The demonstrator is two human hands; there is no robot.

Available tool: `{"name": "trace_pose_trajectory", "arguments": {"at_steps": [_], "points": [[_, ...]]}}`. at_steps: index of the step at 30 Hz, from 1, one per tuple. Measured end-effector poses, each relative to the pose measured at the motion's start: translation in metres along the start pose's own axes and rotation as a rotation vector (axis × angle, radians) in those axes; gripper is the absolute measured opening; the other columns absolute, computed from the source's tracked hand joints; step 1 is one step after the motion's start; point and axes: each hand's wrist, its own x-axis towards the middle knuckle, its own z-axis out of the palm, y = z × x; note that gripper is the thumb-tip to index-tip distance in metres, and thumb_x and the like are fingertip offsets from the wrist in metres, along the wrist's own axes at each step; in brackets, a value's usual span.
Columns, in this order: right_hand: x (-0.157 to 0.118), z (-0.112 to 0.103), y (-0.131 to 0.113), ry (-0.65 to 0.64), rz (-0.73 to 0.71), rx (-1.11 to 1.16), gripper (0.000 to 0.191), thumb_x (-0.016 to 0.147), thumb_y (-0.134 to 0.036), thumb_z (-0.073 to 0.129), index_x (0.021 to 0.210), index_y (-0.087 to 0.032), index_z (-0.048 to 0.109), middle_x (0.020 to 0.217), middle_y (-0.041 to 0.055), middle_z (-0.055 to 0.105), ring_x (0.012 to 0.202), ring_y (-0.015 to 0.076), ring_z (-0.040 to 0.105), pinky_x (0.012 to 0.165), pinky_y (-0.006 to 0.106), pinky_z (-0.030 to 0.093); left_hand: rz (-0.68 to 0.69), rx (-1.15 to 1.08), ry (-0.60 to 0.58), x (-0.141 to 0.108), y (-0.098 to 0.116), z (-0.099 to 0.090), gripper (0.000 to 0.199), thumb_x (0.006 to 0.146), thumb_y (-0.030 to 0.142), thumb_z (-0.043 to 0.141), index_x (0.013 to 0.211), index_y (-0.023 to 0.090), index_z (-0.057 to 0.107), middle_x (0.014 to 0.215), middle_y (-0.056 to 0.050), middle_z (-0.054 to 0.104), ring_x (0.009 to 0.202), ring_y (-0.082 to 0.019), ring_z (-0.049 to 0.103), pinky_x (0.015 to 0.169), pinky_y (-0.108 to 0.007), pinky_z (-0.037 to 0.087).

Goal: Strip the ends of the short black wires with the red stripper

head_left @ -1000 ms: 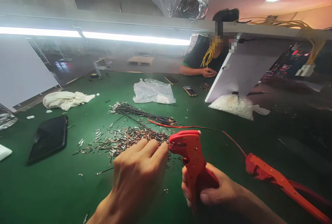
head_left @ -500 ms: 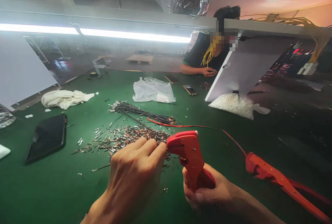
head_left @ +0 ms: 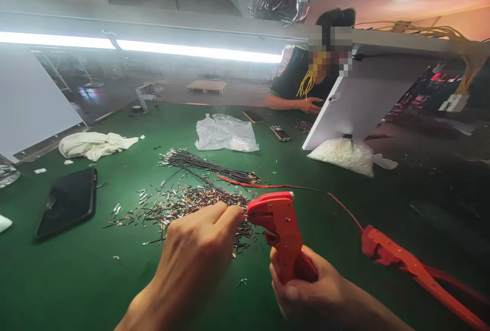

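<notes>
My right hand [head_left: 306,285] is wrapped round the handle of a red wire stripper [head_left: 285,234], its head pointing left. At the stripper's jaws my left hand [head_left: 202,239] is closed in a pinch. A thin black wire [head_left: 152,242] with a bare tip sticks out to the left behind that hand; the part inside the fingers is hidden. Behind the left hand spreads a pile of cut wire bits [head_left: 191,201], black, copper and silvery. Beyond the pile lies a bundle of black wires [head_left: 210,165] with bare ends.
A second red wire stripper [head_left: 406,259] lies at right, by a thin red strip [head_left: 275,186]. On the green table [head_left: 115,290] are a black phone [head_left: 69,203], white cloth [head_left: 95,145], a clear plastic bag [head_left: 225,134] and a filled bag [head_left: 344,156]. A co-worker [head_left: 294,78] sits opposite.
The wire tail behind my left hand has shifted right and slightly up. My left hand and the stripper stay almost in place. The co-worker's hand has moved slightly.
</notes>
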Motion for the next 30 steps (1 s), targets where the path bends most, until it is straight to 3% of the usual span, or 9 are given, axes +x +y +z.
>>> {"name": "trace_pose_trajectory", "arguments": {"at_steps": [5,10,14,25,30], "points": [[-0.002,0.004,0.004,0.103,0.014,0.059,0.035,0.076,-0.038,0.076,0.083,-0.017,0.049,0.062,-0.0046,0.047,0.051,0.0073,0.041,0.047,0.021,0.031,-0.016,-0.025,-0.024,-0.002,-0.001,0.001,0.024,0.09,0.009,0.045,0.089,0.02,0.066,0.067,0.001,0.066,0.051,-0.015,0.06,0.046,-0.025,0.03],[-0.001,0.008,0.005,0.065,0.0,0.067,0.036,0.077,-0.041,0.076,0.08,-0.017,0.05,0.06,-0.0049,0.046,0.048,0.0064,0.038,0.046,0.022,0.027,-0.022,0.012,-0.032,-0.002,-0.001,0.002,0.024,0.088,0.008,0.046,0.086,0.022,0.066,0.062,0.002,0.064,0.048,-0.015,0.059,0.045,-0.025,0.031],[-0.001,0.014,0.004,0.127,-0.019,0.143,0.036,0.076,-0.04,0.077,0.079,-0.018,0.049,0.056,-0.0072,0.041,0.043,0.0048,0.033,0.042,0.02,0.023,-0.016,0.019,-0.027,0.0,-0.001,0.003,0.026,0.088,0.008,0.045,0.086,0.021,0.067,0.061,0.002,0.064,0.046,-0.015,0.058,0.043,-0.025,0.031],[0.002,0.002,0.006,0.148,-0.009,0.177,0.034,0.078,-0.039,0.075,0.078,-0.018,0.048,0.055,-0.009,0.039,0.039,0.0031,0.028,0.036,0.016,0.026,-0.009,-0.022,-0.064,-0.003,-0.003,0.009,0.029,0.088,0.005,0.043,0.094,0.018,0.068,0.054,0.002,0.059,0.044,-0.015,0.057,0.045,-0.025,0.041],[0.004,0.0,0.001,0.042,0.002,0.17,0.034,0.075,-0.035,0.077,0.09,-0.015,0.053,0.068,-0.0019,0.049,0.053,0.0082,0.043,0.049,0.021,0.038,-0.018,-0.023,-0.038,-0.001,-0.003,0.007,0.027,0.091,0.009,0.043,0.091,0.017,0.068,0.061,-0.001,0.064,0.05,-0.015,0.06,0.045,-0.025,0.041]]}}
